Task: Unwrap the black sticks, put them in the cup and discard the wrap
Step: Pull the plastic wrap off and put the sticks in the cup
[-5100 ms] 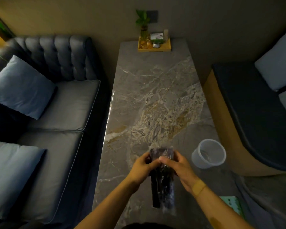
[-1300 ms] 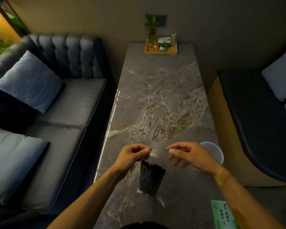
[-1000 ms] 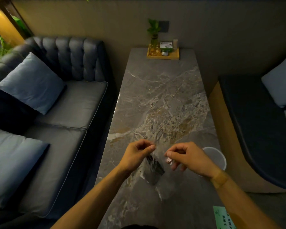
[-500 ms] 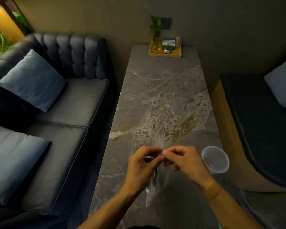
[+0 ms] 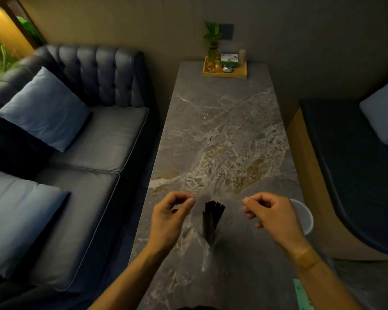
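Low in the frame, the left hand (image 5: pixel 169 217) and right hand (image 5: pixel 272 214) are each pinching an edge of the thin clear plastic wrap (image 5: pixel 207 251), fingers together on it, stretching it open. The bundle of thin black sticks (image 5: pixel 211 217) is standing between them over the grey marble worktop (image 5: pixel 222 130). The translucent white plastic cup (image 5: pixel 305 218) is sitting just right of the right hand.

bare tabletop (image 5: pixel 222 121) ahead; cup (image 5: pixel 306 218) rightward

Head-worn view, down onto table (image 5: pixel 222 130)
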Tool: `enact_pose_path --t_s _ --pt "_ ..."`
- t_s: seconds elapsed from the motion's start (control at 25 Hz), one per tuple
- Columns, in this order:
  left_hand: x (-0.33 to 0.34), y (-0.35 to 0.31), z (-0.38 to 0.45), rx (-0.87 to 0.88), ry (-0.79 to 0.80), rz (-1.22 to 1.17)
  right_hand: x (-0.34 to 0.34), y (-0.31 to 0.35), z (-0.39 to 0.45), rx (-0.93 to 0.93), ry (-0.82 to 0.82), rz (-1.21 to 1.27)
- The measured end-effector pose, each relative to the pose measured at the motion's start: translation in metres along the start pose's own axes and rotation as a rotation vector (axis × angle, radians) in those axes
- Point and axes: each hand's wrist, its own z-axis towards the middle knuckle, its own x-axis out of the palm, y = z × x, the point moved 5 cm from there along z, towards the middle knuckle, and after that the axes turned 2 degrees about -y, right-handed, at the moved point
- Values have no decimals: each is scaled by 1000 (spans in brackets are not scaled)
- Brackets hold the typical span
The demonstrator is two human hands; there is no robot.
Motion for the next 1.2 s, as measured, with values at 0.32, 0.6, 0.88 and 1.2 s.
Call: enact_pose_path --t_s 0.32,0.6,0.88,1.2 --pt "-1 3 9 -67 66 -37 -8 19 -7 -367 -166 -407" --pt "6 6 20 -52 55 5 47 46 -26 -838 149 -819" --pt "-6 43 18 -95 94 57 52 46 -7 -692 82 -683" --pt "-35 177 -33 -515 523 331 50 45 2 -644 61 -628"
